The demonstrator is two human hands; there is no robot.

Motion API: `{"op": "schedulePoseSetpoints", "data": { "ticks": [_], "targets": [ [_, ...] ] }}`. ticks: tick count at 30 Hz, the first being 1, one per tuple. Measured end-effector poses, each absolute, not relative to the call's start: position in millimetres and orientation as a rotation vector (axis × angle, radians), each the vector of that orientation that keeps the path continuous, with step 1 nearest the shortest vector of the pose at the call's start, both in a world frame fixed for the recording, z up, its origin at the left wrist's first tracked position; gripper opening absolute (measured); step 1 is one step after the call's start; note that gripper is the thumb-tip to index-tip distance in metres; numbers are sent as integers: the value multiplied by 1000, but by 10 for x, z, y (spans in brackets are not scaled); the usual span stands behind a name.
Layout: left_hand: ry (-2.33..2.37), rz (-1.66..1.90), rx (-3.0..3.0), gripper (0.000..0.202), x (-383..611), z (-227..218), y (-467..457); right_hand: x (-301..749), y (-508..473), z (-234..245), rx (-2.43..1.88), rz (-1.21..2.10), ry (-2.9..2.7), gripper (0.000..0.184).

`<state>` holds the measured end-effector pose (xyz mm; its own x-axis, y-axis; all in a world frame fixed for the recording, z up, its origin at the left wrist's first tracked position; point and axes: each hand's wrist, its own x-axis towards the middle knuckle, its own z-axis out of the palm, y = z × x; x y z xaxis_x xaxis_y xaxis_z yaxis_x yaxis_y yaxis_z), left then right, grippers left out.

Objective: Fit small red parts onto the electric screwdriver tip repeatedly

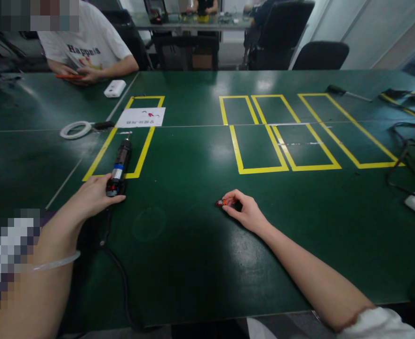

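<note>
My left hand (96, 195) is closed around the rear end of a corded electric screwdriver (122, 157), black with a silver and blue band. The tool lies over a yellow taped rectangle, its bit pointing away from me. A black cord (117, 263) runs from its back end towards the table's near edge. Between thumb and fingertips, my right hand (243, 209) pinches a small red and orange piece (221, 203) just at the green tabletop (193, 254). The piece is too small to name, and the fingers partly cover it.
Beyond the screwdriver lies a white paper sheet (141, 117) with small bits on it, beside a white tape roll (75, 130). Several yellow taped rectangles (264, 170) mark the table. At right are a screwdriver (348, 93) and tangled black cables (401, 155). Another person (83, 47) sits far left.
</note>
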<state>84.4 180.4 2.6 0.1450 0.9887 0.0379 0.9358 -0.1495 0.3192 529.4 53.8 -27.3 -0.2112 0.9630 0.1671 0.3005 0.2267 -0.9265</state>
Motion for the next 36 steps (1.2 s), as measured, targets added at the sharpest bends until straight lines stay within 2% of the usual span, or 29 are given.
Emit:
{"op": "schedulePoseSetpoints", "data": {
  "ticks": [4,11,21,27,36],
  "targets": [
    [1973,111,2295,58,1141,68,1637,5282,534,-265,-1191,1017,-1673,14],
    [1940,202,2314,72,1985,74,1222,5259,520,-250,-1206,1008,-1672,14],
    [1623,291,2455,73,3059,76,922,5259,506,-259,-1229,914,-1712,13],
    [1469,361,2462,71,3376,35,835,5285,519,-307,-1292,789,-1719,13],
    [1484,368,2507,74,3423,7,793,5274,511,-287,-1349,650,-1862,12]
  ]
}}
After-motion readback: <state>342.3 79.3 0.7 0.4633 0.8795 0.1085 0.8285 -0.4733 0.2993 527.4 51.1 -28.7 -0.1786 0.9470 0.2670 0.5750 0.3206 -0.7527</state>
